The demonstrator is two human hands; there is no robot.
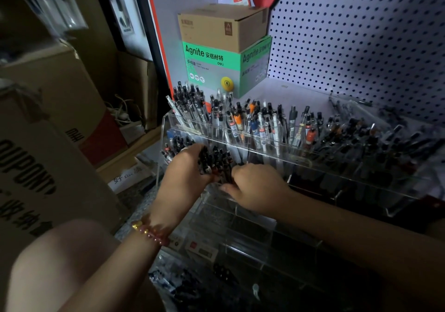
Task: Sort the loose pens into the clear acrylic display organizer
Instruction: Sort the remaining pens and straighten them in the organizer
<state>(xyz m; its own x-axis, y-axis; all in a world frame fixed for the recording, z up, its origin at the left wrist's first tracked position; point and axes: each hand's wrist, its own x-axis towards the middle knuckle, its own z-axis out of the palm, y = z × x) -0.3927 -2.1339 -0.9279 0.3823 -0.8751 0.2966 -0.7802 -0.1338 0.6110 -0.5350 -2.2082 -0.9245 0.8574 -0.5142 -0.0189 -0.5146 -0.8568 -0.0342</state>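
A bundle of loose dark-capped plastic pens [215, 163] stands in the left hand [185, 172], whose fingers wrap it over the middle tier of the clear acrylic stepped organizer [240, 217], likely so single pens can be drawn off. The right hand [255, 186] curls against the bundle; whether it pinches a pen, I cannot tell. Mixed upright pens [240, 123] fill the back tier.

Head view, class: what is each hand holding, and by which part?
The left hand grips a bundle of dark pens around their barrels. The right hand curls its fingers against the bundle; a grip there cannot be confirmed.
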